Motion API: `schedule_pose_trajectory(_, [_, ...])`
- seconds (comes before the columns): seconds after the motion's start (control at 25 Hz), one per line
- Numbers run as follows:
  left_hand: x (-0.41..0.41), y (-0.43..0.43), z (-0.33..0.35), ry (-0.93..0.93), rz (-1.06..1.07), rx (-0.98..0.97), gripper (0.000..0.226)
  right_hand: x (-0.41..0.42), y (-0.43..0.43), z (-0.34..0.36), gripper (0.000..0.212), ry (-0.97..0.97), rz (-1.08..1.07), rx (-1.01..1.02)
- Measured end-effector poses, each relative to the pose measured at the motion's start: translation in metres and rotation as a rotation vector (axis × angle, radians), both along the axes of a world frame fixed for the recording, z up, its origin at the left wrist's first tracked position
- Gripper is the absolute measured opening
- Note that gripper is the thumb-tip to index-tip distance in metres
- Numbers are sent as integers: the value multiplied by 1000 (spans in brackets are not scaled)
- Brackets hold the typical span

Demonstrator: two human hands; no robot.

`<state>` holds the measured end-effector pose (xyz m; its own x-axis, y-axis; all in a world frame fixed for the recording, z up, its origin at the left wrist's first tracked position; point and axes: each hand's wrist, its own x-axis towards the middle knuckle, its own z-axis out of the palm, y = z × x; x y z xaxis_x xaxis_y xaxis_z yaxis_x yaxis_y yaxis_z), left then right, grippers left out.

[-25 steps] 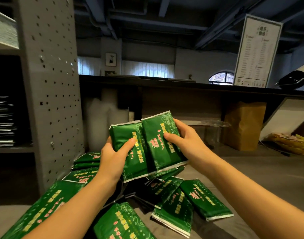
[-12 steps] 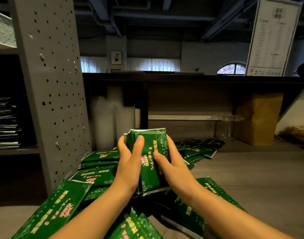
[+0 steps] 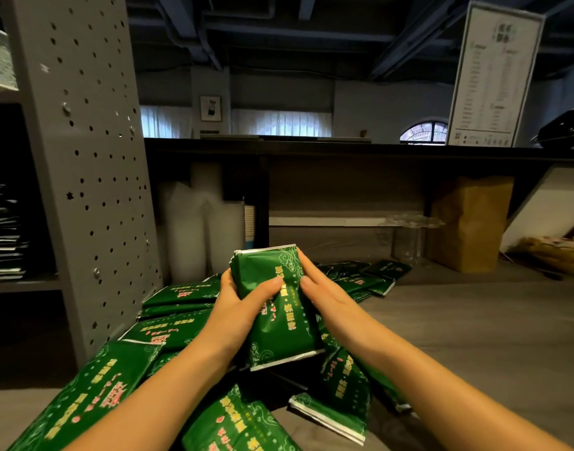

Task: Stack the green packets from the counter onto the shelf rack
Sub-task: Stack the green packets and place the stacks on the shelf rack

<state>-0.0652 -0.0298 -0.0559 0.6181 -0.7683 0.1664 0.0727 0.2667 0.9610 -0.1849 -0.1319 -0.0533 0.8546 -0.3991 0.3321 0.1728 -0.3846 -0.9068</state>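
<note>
A small stack of green packets [image 3: 280, 315] is held upright above the counter between both hands. My left hand [image 3: 238, 307] grips its left side with the thumb across the front. My right hand [image 3: 324, 297] grips the right side, thumb on the front face. Several more green packets [image 3: 178, 296] lie loose on the grey counter [image 3: 474, 336] below and around my arms, and a few more packets [image 3: 373, 275] sit farther back. The grey perforated shelf rack [image 3: 90, 177] stands at the left, its shelf [image 3: 22, 284] carrying a dark pile.
A brown paper bag [image 3: 468, 222] stands at the back right beside clear plastic cups [image 3: 409, 239]. White cup stacks [image 3: 194, 229] stand against the back near the rack. A dark upper counter ledge [image 3: 344, 148] spans the back with a white menu sign [image 3: 494, 76].
The two packets held side by side have been brought together into one stack and squared up between my hands. The camera view has shifted slightly right and down.
</note>
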Motion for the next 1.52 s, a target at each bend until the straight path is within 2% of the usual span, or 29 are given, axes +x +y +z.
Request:
schedule_pose_trajectory(0.12, [-2, 2, 1, -92, 25, 20, 68, -7, -19, 6, 41, 60, -188, -210])
schedule_pose_trajectory(0.2, [-1, 2, 3, -82, 62, -36, 59, -10, -31, 7, 37, 155, -349, -411])
schedule_pose_trajectory(0.28, [1, 3, 5, -62, 113, -102, 57, -14, -41, 7, 35, 390, -472, -664])
schedule_pose_trajectory(0.36, [4, 3, 7, -73, 163, -155, 57, -16, -44, 6, 37, 636, -524, -772])
schedule_pose_trajectory(0.44, [6, 3, 7, -99, 200, -186, 58, -17, -43, 4, 52, 834, -521, -778])
schedule_pose_trajectory(0.52, [8, 2, 6, -120, 226, -204, 60, -15, -41, 0, 58, 952, -483, -789])
schedule_pose_trajectory(0.76, [11, 2, 5, -131, 260, -225, 61, -16, -39, -3, 64, 804, -358, -527])
schedule_pose_trajectory(0.92, [12, 1, 5, -121, 254, -216, 62, -21, -48, 7, 44, 617, -406, -446])
schedule_pose_trajectory(1.0, [13, 1, 4, -125, 244, -205, 62, -26, -53, 12, 46, 570, -426, -395])
schedule_pose_trajectory(1.24, [12, 0, 4, -140, 236, -200, 62, -40, -56, 21, 58, 1024, -277, -554])
schedule_pose_trajectory(1.4, [10, 0, 2, -143, 228, -187, 65, -42, -53, 25, 59, 1061, -266, -563])
schedule_pose_trajectory(1.52, [6, 1, 3, -159, 234, -184, 66, -42, -54, 21, 60, 986, -313, -511])
